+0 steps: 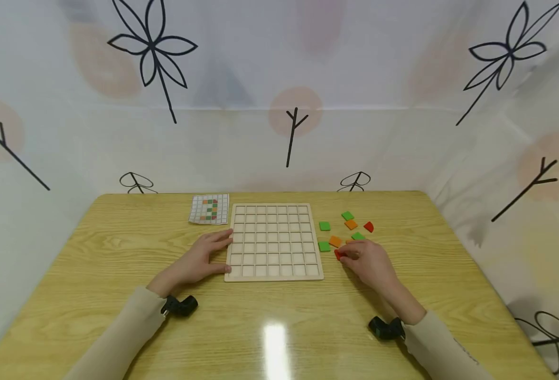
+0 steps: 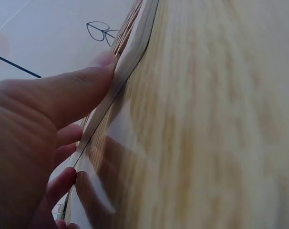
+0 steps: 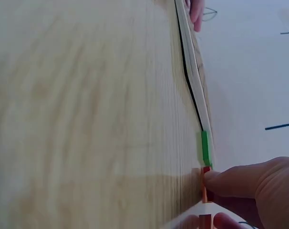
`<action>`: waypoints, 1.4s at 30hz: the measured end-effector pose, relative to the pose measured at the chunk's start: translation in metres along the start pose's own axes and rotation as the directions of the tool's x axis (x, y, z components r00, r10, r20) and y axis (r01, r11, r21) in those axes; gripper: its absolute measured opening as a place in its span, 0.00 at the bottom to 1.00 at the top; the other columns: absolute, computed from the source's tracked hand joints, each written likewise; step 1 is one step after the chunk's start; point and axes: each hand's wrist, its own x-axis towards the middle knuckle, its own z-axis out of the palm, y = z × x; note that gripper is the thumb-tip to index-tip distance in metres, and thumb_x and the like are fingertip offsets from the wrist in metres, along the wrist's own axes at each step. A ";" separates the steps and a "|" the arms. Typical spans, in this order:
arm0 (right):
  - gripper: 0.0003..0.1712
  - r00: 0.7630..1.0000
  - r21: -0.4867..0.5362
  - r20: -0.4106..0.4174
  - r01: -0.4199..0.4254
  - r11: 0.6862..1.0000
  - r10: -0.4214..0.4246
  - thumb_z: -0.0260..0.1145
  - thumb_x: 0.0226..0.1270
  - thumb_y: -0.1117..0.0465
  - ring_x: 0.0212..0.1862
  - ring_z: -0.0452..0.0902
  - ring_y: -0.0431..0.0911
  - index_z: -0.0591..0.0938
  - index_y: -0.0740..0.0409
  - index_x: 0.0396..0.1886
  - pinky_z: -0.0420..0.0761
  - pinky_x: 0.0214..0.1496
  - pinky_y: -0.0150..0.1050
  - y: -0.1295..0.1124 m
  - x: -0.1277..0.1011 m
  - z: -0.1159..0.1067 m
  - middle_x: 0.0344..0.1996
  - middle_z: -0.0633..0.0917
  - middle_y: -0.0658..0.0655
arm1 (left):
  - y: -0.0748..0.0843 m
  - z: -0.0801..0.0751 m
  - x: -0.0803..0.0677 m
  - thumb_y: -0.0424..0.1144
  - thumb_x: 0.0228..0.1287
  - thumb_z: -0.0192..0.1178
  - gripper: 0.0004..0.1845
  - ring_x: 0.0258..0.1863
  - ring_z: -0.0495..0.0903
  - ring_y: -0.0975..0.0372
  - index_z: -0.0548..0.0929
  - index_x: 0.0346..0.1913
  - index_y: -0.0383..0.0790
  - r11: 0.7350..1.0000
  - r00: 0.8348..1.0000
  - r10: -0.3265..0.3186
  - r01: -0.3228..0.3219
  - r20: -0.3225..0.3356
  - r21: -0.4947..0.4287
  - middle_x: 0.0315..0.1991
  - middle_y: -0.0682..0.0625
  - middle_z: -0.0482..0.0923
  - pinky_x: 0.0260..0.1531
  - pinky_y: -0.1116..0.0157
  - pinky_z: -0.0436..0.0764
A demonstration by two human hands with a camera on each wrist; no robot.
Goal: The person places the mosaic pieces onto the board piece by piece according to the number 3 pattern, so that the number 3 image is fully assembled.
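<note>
A square wooden grid board [image 1: 273,243] lies mid-table, its cells bare. My left hand [image 1: 204,257] rests at its left edge, fingers spread and fingertips touching the rim; in the left wrist view the thumb [image 2: 82,88] lies along that rim. Right of the board, my right hand [image 1: 367,264] pinches a small red piece [image 1: 338,255] between thumb and fingers, which partly cover it. Around this hand lie a green tile [image 1: 324,246], an orange tile [image 1: 335,241] and another green tile [image 1: 358,236]. The right wrist view shows the thumb [image 3: 235,181] against the red piece.
A paper card [image 1: 209,209] printed with a coloured grid pattern lies left of the board. Farther back on the right are green tiles [image 1: 348,216], an orange tile [image 1: 351,224] and a rounded red piece [image 1: 368,227]. A patterned cloth [image 1: 241,148] hangs behind the table.
</note>
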 end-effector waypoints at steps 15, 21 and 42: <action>0.10 0.999 0.077 -0.031 0.028 0.997 -0.026 0.75 0.61 0.61 0.34 0.79 0.46 0.91 0.57 0.42 0.78 0.36 0.44 -0.011 0.020 0.005 0.37 0.89 0.53 | -0.001 0.000 -0.001 0.55 0.60 0.70 0.46 0.77 0.47 0.47 0.64 0.76 0.39 1.000 0.998 -0.008 0.006 0.068 0.024 0.78 0.45 0.52 0.68 0.35 0.37; 0.10 1.000 0.164 0.001 0.007 0.986 -0.008 0.73 0.64 0.62 0.37 0.83 0.48 0.90 0.59 0.44 0.83 0.36 0.43 -0.018 0.040 0.012 0.40 0.88 0.57 | -0.004 0.001 -0.001 0.56 0.61 0.68 0.46 0.77 0.46 0.45 0.63 0.76 0.39 1.000 0.998 -0.001 -0.001 0.064 0.026 0.78 0.44 0.52 0.68 0.35 0.38; 0.12 0.996 0.365 0.092 -0.039 0.930 0.005 0.72 0.65 0.60 0.42 0.82 0.48 0.90 0.56 0.47 0.82 0.41 0.41 -0.047 0.115 0.049 0.44 0.87 0.55 | -0.001 0.004 -0.002 0.55 0.67 0.63 0.44 0.77 0.45 0.46 0.57 0.79 0.40 0.998 0.995 -0.046 0.041 0.089 0.056 0.80 0.45 0.47 0.70 0.38 0.41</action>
